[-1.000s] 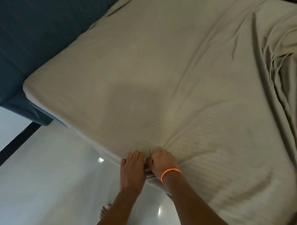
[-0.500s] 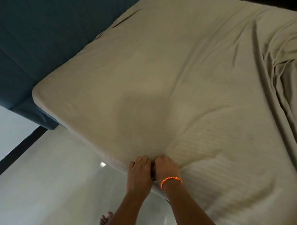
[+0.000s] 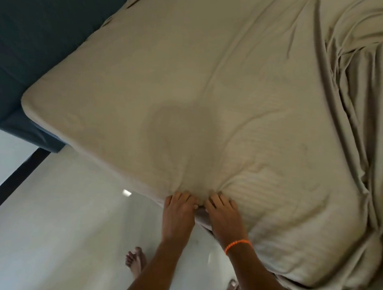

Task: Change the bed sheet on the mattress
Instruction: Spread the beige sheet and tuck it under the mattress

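- Covering most of the view, a beige bed sheet [image 3: 217,96] lies over the mattress, smooth toward the rounded far-left corner and heaped in loose folds along the right side.
- Creases fan out across the sheet from 1 spot at the near edge of the bed, where the cloth is bunched between the 2 hands.
- The left hand [image 3: 177,212] and right hand [image 3: 224,215] sit side by side, almost touching, fingers curled down into the gathered fabric at the mattress edge; each appears to pinch the sheet.
- An orange bracelet [image 3: 237,245] circles the right wrist.
- To do this step well, I judge the hands should keep an even grip and pull straight toward the body, so the creases flatten rather than twist.
- The bunched right side probably needs its own pull later; too hard a tug here might drag the fitted far corner loose.
- Beyond the bed, a dark blue headboard [image 3: 30,42] stands at the upper left.
- A pale glossy floor [image 3: 59,236] lies below, with a bare foot [image 3: 136,261] near the arms.
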The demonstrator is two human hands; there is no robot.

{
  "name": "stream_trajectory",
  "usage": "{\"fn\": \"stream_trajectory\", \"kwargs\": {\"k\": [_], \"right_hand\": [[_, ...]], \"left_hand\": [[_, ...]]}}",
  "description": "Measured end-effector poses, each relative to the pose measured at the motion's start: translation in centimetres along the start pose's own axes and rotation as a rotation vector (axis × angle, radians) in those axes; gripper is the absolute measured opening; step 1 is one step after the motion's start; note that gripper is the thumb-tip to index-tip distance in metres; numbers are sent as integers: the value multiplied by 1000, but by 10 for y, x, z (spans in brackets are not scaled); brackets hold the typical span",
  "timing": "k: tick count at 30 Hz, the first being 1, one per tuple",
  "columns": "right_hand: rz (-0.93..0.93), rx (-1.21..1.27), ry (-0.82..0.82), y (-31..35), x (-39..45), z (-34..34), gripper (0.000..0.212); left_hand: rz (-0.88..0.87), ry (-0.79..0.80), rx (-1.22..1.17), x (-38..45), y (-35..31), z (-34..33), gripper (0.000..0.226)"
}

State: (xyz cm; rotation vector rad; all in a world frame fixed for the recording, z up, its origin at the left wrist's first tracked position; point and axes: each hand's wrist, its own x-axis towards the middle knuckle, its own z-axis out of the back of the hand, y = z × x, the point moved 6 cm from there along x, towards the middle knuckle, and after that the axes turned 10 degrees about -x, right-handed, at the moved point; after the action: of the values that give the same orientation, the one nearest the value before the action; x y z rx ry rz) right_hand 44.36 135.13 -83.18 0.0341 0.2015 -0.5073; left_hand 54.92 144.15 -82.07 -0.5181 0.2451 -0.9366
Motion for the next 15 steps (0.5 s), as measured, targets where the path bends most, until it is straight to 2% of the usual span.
{"fn": "stream_trajectory", "kwargs": {"k": [3, 7, 11, 13, 15], "right_hand": [[30, 13, 28, 0, 0, 2, 53], [-88, 113, 97, 8, -19, 6, 37], [-208, 194, 77, 18, -11, 22, 20], [-288, 272, 66, 24, 5, 34, 11], [-330, 342, 83, 34, 27, 45, 4]], "left_hand": [[35, 33, 5, -4, -8, -4, 22], [95, 89, 1, -9, -15, -2, 19], [167, 245, -32, 6, -16, 1, 11], [230, 201, -146, 14, -7, 12, 16], [373, 98, -323, 22, 13, 30, 20]]}}
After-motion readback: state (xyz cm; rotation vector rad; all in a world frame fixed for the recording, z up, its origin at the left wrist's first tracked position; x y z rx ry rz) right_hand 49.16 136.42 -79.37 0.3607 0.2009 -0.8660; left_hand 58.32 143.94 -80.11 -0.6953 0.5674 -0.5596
